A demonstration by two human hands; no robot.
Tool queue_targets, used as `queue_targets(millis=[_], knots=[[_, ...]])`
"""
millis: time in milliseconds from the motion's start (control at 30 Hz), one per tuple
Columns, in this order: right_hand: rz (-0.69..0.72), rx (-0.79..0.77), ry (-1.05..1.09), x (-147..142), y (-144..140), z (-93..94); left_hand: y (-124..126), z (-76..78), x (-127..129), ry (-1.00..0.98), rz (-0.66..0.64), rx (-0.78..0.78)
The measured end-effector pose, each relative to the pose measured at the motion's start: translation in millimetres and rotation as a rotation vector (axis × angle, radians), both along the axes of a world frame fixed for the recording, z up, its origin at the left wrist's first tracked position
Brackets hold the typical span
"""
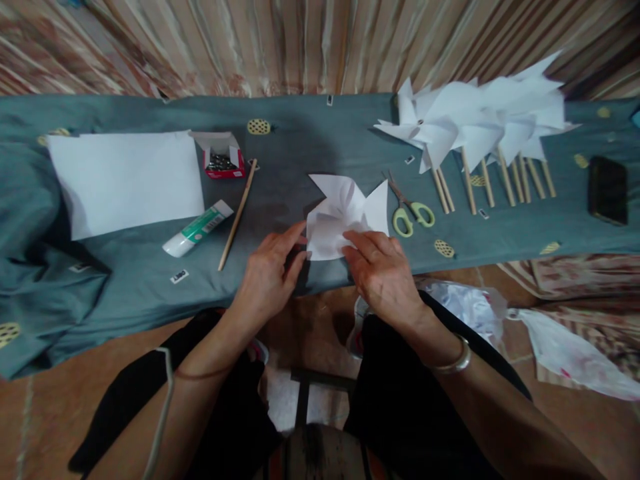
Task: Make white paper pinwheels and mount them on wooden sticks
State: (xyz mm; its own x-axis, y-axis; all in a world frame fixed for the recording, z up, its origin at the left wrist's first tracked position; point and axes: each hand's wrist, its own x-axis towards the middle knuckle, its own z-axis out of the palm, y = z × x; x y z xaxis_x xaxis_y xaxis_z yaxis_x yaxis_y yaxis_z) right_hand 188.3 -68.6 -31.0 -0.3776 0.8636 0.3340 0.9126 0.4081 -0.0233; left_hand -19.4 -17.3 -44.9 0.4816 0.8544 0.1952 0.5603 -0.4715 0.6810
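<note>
2 hands pressing, not gripping: left hand (267,273) and right hand (383,270) flattening a light, floppy, crease-prone paper pinwheel (345,213) on the teal cloth (300,147), best pinched at its corners.

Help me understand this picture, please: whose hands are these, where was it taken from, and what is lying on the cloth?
There is no machine here: a person works with bare hands, filmed by a camera on their head looking down. The left hand and right hand press on a partly folded white paper pinwheel lying on a grey-green cloth. Left of it lie a wooden stick, a glue tube, a small red box of pins and a white paper sheet. To the right are green-handled scissors, finished pinwheels on sticks and a dark phone.
</note>
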Motion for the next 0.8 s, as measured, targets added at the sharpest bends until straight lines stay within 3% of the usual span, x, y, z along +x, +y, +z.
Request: queue_targets(millis=[133, 267, 400, 567, 800], knots=[[-0.018, -0.007, 0.102, 21.0, -3.2, -0.5, -4.1, -1.2, 1.1, -0.004, -0.054, 0.121], [0.029, -0.031, 0.184, 33.7, -9.8, -2.6, -11.6, -5.7, 7.0, 0.028, -0.189, 0.234], [0.105, -0.04, 0.136, 24.7, -13.5, -7.3, -15.3, -12.7, 14.4, 0.076, -0.269, 0.253], [0.112, -0.004, 0.128, 11.3, -14.3, -8.5, -13.6, -11.3, 16.5, 0.032, -0.24, 0.254], [-0.13, -0.199, 0.663, 9.0, -21.2, -0.4, -17.3, -0.4, 18.0, -0.004, -0.184, 0.284]])
